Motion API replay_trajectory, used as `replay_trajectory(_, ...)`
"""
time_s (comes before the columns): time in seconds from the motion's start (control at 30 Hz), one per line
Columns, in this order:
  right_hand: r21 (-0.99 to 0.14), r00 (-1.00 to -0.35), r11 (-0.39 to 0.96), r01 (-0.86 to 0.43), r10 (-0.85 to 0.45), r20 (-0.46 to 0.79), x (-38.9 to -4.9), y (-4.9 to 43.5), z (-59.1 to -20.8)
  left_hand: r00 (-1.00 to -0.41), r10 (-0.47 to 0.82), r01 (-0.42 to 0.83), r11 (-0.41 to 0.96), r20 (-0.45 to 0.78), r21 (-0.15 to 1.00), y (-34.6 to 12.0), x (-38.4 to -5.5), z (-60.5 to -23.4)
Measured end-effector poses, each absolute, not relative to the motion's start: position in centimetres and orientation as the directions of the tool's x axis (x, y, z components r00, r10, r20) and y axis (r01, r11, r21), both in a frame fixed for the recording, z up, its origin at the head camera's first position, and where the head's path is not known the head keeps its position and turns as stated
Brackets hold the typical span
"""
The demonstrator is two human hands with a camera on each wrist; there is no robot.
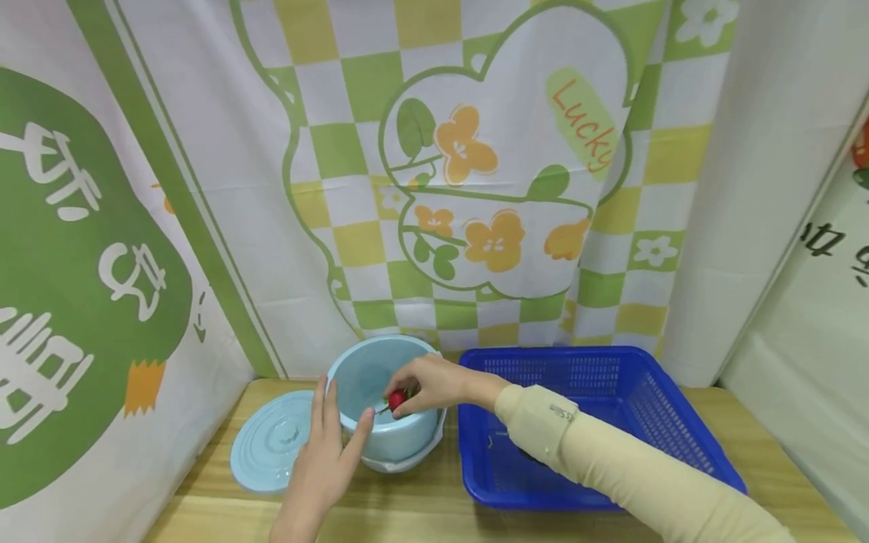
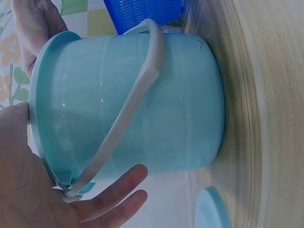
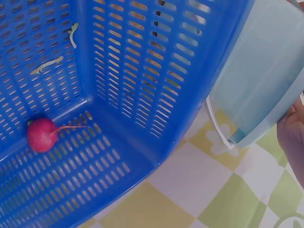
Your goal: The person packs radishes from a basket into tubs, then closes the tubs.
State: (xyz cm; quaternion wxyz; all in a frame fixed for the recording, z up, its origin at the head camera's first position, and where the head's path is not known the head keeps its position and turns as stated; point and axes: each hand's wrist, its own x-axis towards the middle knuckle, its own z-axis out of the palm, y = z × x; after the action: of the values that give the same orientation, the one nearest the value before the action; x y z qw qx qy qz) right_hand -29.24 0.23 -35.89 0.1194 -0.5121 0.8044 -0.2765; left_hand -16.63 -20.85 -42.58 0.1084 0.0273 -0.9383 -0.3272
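Observation:
A red radish (image 1: 397, 400) with a thin root is pinched in my right hand (image 1: 434, 379), over the mouth of a light blue bucket (image 1: 403, 443). My left hand (image 1: 319, 456) touches the bucket's near left rim, its fingers and thumb spread and mostly straight. In the left wrist view, the thumb lies at the rim, and two fingers extend beside the grey handle (image 2: 128, 111). Another radish (image 3: 42, 135) lies in the blue basket (image 3: 166, 147) in the right wrist view. The bucket's floor is mostly hidden in the head view.
The round blue lid (image 1: 268, 445) lies on the wooden table (image 1: 407, 509) left of the bucket. To the right stands the slotted basket, crossed by the right forearm, with a few stem scraps (image 3: 47, 65) in it. A patterned cloth (image 1: 489, 317) hangs behind.

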Motion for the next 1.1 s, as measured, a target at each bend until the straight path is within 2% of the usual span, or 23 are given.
replay_trajectory(0.43, -0.627, -0.418, 0.277, -0.728, -0.904, 0.085, -29.8, 0.6, -36.4, -0.977, -0.111, 0.028, 0.780, 0.182, 0.625, -20.7, -16.9, -42.7)
replay_trajectory(0.77, -0.802, -0.465, 0.249, -0.542, -0.884, 0.041, -29.8, 1.4, -35.9, -0.979, -0.114, 0.015, 0.784, 0.168, 0.621, -21.0, -16.4, -42.2)
replay_trajectory(1.1, -0.825, -0.468, 0.222, -0.520, -0.882, 0.058, -29.8, 1.6, -36.3, -0.979, -0.113, 0.016, 0.784, 0.168, 0.621, -20.9, -16.5, -42.3)
